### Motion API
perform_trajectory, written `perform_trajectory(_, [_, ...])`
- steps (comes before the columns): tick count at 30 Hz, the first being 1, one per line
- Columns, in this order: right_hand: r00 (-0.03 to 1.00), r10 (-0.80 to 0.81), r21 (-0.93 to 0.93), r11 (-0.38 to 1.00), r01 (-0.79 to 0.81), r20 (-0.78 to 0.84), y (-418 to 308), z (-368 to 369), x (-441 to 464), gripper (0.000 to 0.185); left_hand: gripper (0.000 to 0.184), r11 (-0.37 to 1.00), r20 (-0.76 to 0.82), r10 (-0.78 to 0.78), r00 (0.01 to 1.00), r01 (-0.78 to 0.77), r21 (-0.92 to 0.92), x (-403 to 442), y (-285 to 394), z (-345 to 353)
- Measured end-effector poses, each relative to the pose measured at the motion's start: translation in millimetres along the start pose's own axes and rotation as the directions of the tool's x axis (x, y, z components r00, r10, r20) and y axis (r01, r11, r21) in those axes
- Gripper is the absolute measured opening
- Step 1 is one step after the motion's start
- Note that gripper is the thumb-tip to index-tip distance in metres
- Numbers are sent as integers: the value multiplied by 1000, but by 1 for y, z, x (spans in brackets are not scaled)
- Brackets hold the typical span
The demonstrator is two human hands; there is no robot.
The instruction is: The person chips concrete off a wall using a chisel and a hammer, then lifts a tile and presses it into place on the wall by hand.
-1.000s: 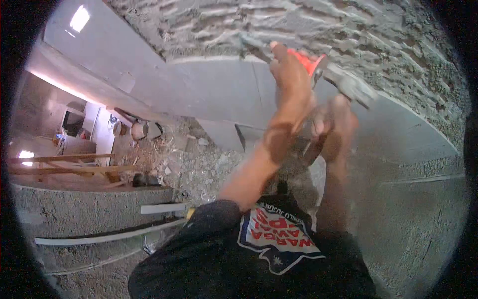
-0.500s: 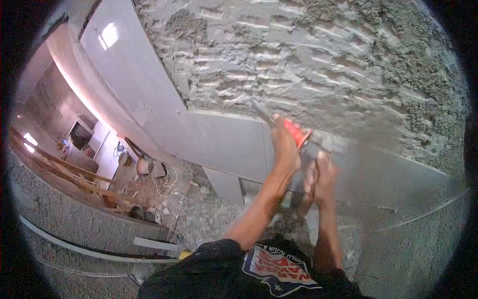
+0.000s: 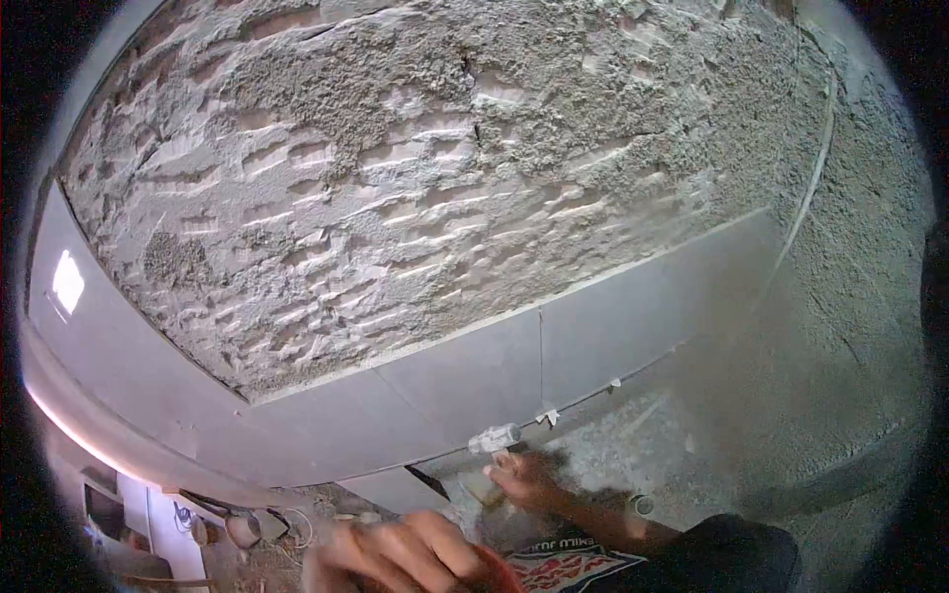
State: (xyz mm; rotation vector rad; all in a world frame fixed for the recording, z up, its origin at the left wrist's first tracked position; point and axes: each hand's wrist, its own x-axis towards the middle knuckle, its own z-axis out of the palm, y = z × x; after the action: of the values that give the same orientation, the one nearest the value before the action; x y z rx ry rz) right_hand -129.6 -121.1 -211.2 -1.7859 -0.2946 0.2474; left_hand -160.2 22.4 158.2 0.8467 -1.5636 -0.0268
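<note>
My right hand (image 3: 526, 480) is closed below the dusty grey head of a hammer (image 3: 494, 438), held in front of the lower tiles. Its handle is mostly hidden by the fingers. Close to the camera at the bottom edge, my left hand (image 3: 405, 555) is curled and slightly blurred. Beside its fingers shows the red grip of a chisel (image 3: 501, 571); the steel blade is out of sight. Above both hands rises a wall (image 3: 415, 198) of rough grey mortar covered in short chipped grooves, with both hands apart from it.
Smooth grey tiles (image 3: 465, 361) border the rough area below and on the left. Rubble and dust (image 3: 613, 450) lie along the wall's foot. A bucket (image 3: 241, 531) and a cable (image 3: 297, 529) are at lower left. A rough side wall (image 3: 860, 247) stands at right.
The view has swung up and right, showing more of the chipped wall. My left hand has drawn the chisel back from the wall toward me. The hammer has come away from the chisel.
</note>
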Motion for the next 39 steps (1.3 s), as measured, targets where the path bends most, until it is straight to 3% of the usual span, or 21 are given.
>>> perform_trajectory(1, [997, 52, 59, 997, -55, 64, -40, -14, -7, 31, 21, 1000, -62, 30, 998, -30, 0, 1, 2, 6])
perform_trajectory(3, [996, 35, 39, 999, -38, 78, -43, -14, -11, 33, 20, 997, -198, 77, 977, -79, 1, 1, 2, 22])
perform_trajectory(4, [999, -36, -40, 999, 37, 30, -25, -10, -4, 34, 20, 995, -270, 95, 958, -98, 1, 1, 3, 30])
perform_trajectory(6, [1000, 18, -42, 999, -17, 5, -7, -5, -14, 35, 19, 994, -403, 98, 910, -112, -9, 1, 7, 47])
perform_trajectory(8, [963, 263, 108, 957, -268, 61, -61, -20, -21, 36, 16, 996, -509, 51, 859, -81, -37, 3, 17, 62])
perform_trajectory(9, [988, 155, -17, 988, -155, -5, -48, -16, -21, 37, 16, 996, -532, 34, 846, -71, -49, 4, 20, 63])
perform_trajectory(12, [986, -87, -256, 966, 50, -139, -12, -12, -15, 38, 17, 993, -532, 3, 846, -64, -96, -3, 27, 61])
perform_trajectory(16, [958, -174, -162, 977, 139, -227, -20, -11, -28, 37, 19, 982, -511, -38, 859, -62, -177, -13, 34, 57])
perform_trajectory(19, [965, -71, -50, 997, 60, -254, -36, -6, -38, 36, 21, 972, -497, -67, 865, -54, -227, -18, 38, 55])
perform_trajectory(22, [971, -6, -200, 979, -43, -237, -18, 0, -41, 14, 23, 961, -487, -94, 868, -48, -271, -26, 42, 57])
perform_trajectory(25, [974, -5, -343, 936, -75, -227, -10, 6, -46, 12, 25, 954, -481, -112, 870, -41, -297, -31, 47, 57])
perform_trajectory(27, [954, 163, -93, 977, -192, -254, -19, 9, -51, 11, 26, 951, -473, -121, 873, -35, -308, -33, 50, 55])
perform_trajectory(28, [917, 326, 183, 940, -288, -230, -34, 8, -56, 10, 27, 950, -467, -119, 876, -37, -311, -34, 51, 54])
perform_trajectory(30, [947, 176, -25, 982, -189, -269, -24, 11, -56, 12, 29, 947, -434, -111, 894, -37, -319, -38, 55, 45])
perform_trajectory(31, [959, -149, -498, 867, 10, -241, 9, 18, -58, 13, 29, 944, -407, -100, 908, -43, -328, -40, 56, 40])
perform_trajectory(32, [908, -411, -849, 505, 154, -80, 29, 21, -56, 15, 30, 941, -372, -89, 924, -44, -336, -43, 56, 34])
perform_trajectory(35, [979, -16, -404, 912, -69, -203, 7, 29, -67, 28, 33, 935, -302, -105, 947, -9, -354, -56, 53, 9])
perform_trajectory(37, [999, -48, -731, 682, 24, -12, 17, 47, -75, 26, 32, 949, -367, -120, 922, -1, -315, -74, 42, -4])
perform_trajectory(39, [954, -295, -729, 642, 237, 51, 11, 43, -67, 27, 29, 906, -707, -240, 665, -108, -409, -88, 23, 3])
